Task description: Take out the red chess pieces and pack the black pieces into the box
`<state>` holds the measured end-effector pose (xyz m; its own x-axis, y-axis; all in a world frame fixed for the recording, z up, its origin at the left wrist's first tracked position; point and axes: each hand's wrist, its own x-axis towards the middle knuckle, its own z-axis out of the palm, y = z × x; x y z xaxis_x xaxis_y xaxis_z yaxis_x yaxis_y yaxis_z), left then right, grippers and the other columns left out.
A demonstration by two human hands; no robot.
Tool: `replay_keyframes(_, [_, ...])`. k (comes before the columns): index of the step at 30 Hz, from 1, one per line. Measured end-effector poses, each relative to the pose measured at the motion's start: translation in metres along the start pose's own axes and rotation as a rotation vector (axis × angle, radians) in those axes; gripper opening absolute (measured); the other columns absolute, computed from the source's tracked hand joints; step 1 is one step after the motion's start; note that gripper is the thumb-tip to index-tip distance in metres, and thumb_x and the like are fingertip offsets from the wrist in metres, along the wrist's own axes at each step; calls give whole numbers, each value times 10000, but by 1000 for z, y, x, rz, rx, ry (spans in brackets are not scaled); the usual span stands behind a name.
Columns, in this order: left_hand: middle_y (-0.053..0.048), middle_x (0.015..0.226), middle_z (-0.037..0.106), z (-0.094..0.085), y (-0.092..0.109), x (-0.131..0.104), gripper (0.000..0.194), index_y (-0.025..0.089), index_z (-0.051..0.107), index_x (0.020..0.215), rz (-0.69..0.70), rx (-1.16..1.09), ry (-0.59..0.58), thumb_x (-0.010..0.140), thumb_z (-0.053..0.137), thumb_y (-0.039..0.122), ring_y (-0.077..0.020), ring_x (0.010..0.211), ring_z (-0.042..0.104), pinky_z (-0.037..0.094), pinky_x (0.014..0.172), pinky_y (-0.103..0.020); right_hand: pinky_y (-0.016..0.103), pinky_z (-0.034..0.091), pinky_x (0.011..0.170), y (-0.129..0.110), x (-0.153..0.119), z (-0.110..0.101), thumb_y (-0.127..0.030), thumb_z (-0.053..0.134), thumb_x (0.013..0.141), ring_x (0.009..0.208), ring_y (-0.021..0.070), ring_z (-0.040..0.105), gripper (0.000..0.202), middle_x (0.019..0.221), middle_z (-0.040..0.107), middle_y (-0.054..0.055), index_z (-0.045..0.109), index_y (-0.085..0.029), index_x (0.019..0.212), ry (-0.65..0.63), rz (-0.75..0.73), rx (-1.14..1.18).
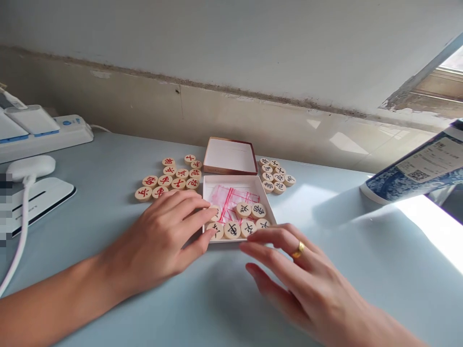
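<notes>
A shallow white box (267, 207) lies on the desk, with several round wooden Chinese chess pieces (232, 230) with black characters inside, along its front and right. Under them is a folded sheet (235, 197) with red lines. My left hand (159, 231) rests across the box's left edge, fingers stretched; index finger and thumb reach over the rim and touch or nearly touch pieces there, partly hiding them. My right hand (300, 274), wearing a gold ring, hovers at the front right corner, fingers apart, fingertips by the front pieces. I see nothing held in it.
Behind the box lies its lid (230, 155), inside up. Red-character pieces (178, 183) lie to the left, black-character pieces (278, 177) to the right. A blue patterned cylinder (415, 164) stands at right. A power strip (72, 130), white charging pad (47, 202) and cable are left.
</notes>
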<state>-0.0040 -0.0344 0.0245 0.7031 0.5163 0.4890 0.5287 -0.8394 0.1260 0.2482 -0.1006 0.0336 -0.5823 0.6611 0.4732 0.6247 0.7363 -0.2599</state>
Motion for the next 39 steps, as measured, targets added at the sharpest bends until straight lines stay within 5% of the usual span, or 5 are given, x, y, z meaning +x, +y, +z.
replay_keyframes(3, [-90, 1150, 654, 2, 1, 0, 214, 147, 631, 1184, 17, 39, -12, 1043, 493, 228, -273, 1177, 568, 445, 1005, -429, 528, 563, 997, 7, -2, 4, -221, 613, 984, 1311, 340, 527, 416, 1392, 598, 193, 545, -109, 1379, -14, 20, -211])
replay_keyframes(5, [-110, 1189, 646, 3, 1, -1, 254, 137, 627, 1221, 32, 51, -16, 1044, 511, 276, -298, 1216, 560, 451, 1028, -454, 603, 515, 1066, 10, -4, 7, -291, 610, 992, 1400, 368, 458, 495, 1471, 556, 186, 501, -107, 1439, -65, 38, -265])
replay_keyframes(10, [-128, 1323, 632, 4, 0, -3, 326, 150, 602, 1322, 97, 48, -76, 1048, 503, 298, -323, 1308, 537, 469, 1075, -468, 599, 492, 1116, 11, -4, 9, -333, 543, 1025, 1368, 319, 516, 491, 1468, 583, 147, 482, -103, 1454, -162, 55, -250])
replay_keyframes(25, [-141, 1352, 597, 5, 2, -3, 309, 179, 600, 1291, 102, 81, -143, 1055, 405, 213, -321, 1294, 539, 508, 1034, -486, 540, 574, 1026, 8, 1, 6, -284, 567, 1007, 1216, 326, 574, 466, 1276, 639, 180, 522, -57, 1411, -129, 61, -210])
replay_keyframes(39, [-145, 1384, 578, 6, 1, -4, 328, 201, 606, 1309, 72, 107, -146, 1003, 491, 234, -347, 1328, 524, 513, 1057, -516, 571, 536, 1092, 9, -1, 9, -315, 543, 1025, 1333, 330, 547, 504, 1413, 620, 175, 484, -67, 1460, -150, 52, -248])
